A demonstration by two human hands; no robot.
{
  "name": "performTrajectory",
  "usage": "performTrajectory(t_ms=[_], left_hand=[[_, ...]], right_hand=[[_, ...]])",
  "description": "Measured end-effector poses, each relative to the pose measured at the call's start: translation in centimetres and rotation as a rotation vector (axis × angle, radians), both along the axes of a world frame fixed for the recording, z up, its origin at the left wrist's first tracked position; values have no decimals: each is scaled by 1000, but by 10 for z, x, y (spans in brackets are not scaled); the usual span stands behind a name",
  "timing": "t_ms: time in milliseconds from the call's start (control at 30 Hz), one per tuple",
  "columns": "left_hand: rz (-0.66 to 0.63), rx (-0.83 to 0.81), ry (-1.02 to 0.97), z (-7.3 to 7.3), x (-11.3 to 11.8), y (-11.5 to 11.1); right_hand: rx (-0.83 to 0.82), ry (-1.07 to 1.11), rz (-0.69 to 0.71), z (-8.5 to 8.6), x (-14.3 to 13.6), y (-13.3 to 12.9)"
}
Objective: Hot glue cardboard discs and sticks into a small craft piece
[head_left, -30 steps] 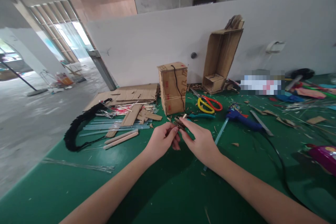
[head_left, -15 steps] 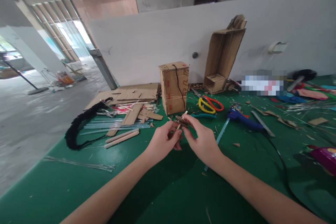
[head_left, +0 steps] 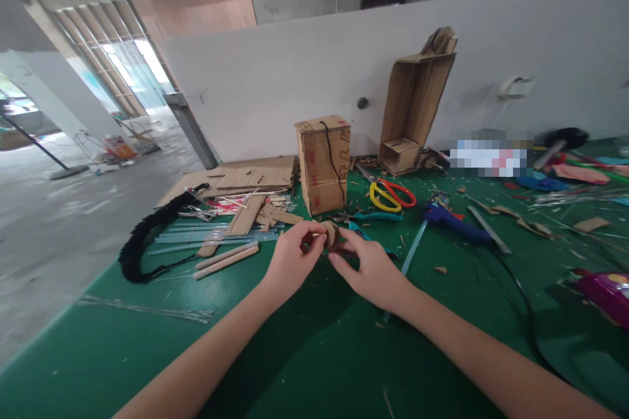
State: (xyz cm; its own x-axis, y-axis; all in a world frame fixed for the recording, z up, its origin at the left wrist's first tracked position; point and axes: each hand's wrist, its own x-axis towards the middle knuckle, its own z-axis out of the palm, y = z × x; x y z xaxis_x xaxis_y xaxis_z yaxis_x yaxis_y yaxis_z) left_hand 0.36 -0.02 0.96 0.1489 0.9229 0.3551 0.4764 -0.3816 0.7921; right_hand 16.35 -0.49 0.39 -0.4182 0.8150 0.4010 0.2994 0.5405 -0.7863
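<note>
A small round cardboard wheel (head_left: 331, 234) is held up between both hands above the table's middle. My left hand (head_left: 296, 256) pinches at its left side, thumb and forefinger together; a thin stick there is mostly hidden by the fingers. With thumb and fingertips, my right hand (head_left: 372, 270) grips the wheel's right edge. Behind the hands stands a cardboard box (head_left: 322, 167) with a black cord down its front. Teal-handled pliers (head_left: 378, 217) lie just beyond the right hand, and part of another teal-handled tool (head_left: 360, 232) shows beside its fingers.
Scissors (head_left: 392, 194) and a blue glue gun (head_left: 457, 222) with its cable lie right. Glue sticks (head_left: 181, 236), wooden rods (head_left: 226, 259), cardboard scraps (head_left: 247, 215) and a black fuzzy strip (head_left: 142, 239) lie left. A tall cardboard piece (head_left: 417, 101) leans on the wall.
The wheel has turned so that its flat face shows, and the stick through it is less visible. Both hands have shifted slightly left and down, uncovering more of the teal tools.
</note>
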Motion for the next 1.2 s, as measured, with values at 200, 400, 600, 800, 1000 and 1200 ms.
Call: performTrajectory(t_ms=[200,400,600,800,1000,1200], left_hand=[[-45,0,94,3,-6,4],[-37,-62,47,0,-9,9],[-38,-75,-199,-6,-10,12],[-71,-96,-118,-8,-7,11],[28,126,602,2,-18,9],[96,139,1053,11,-49,22]], right_hand=[[-120,-52,-13,-4,2,5],[-28,-128,-118,-9,4,9],[-20,-20,-208,-11,10,17],[-152,159,-140,-11,13,21],[-263,192,-126,-13,17,25],[-350,86,-61,-13,21,29]])
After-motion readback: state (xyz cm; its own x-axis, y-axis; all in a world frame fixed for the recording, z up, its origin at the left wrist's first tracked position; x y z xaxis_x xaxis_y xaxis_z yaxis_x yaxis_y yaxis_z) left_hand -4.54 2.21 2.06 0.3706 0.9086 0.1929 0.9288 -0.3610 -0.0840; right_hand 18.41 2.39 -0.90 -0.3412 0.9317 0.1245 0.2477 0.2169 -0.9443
